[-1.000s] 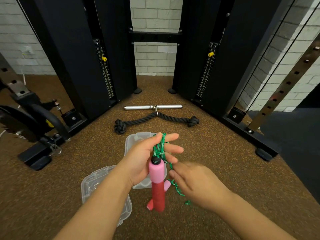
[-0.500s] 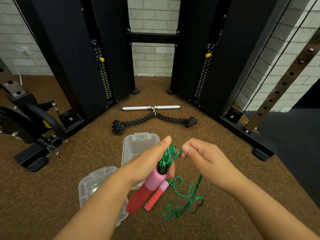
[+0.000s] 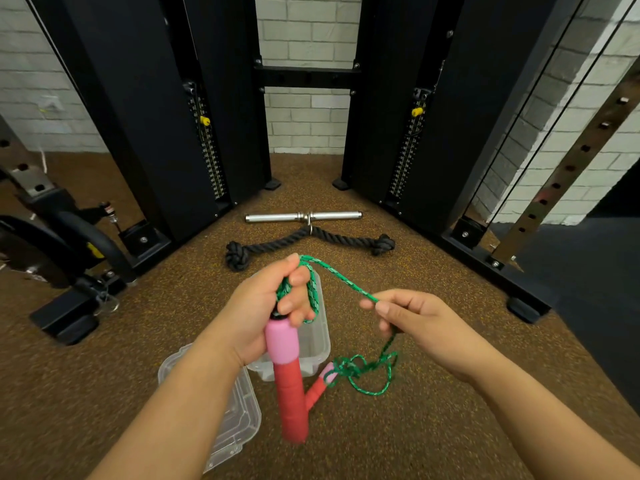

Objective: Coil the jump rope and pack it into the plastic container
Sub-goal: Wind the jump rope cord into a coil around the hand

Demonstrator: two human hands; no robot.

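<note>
While the left hand (image 3: 266, 313) grips a handle (image 3: 285, 368) and coiled rope (image 3: 341, 282), the right hand (image 3: 408, 323) pinches the limp, tangle-prone slack (best held near the coil); the container (image 3: 320, 344) waits beneath.

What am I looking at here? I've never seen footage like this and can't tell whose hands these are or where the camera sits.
The camera is worn on a person's head, looking down at their own two hands. The left hand grips green rope coils and a pink-and-red handle. The right hand pinches the rope, pulled taut between the hands. The second handle and loose rope lie on the brown floor, by a clear container and its lid. Behind are a gym machine, metal bar and black rope.
</note>
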